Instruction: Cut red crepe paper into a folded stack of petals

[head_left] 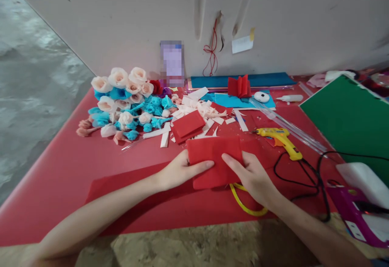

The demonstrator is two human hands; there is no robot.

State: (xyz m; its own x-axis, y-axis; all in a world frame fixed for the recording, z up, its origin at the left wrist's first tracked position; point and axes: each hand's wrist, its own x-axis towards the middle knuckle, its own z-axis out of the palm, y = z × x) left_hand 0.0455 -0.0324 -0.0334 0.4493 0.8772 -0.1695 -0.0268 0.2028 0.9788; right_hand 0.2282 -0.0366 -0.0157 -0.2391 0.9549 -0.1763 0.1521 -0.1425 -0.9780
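Both my hands hold a folded piece of red crepe paper [214, 157] just above the red table [69, 169]. My left hand [179, 171] pinches its left edge, thumb on top and fingers underneath. My right hand [251, 176] grips the right side the same way. Under my right hand lie yellow-handled scissors [243, 204], mostly hidden. A long red paper strip [121, 182] trails leftward from the piece under my left forearm.
A heap of blue, cream and pink paper flowers [127, 105] lies at the back left. A stack of red paper [188, 126] and white scraps sit behind my hands. A yellow glue gun [281, 139] with black cord [316, 178], green sheet [349, 117], blue paper [243, 81] are right.
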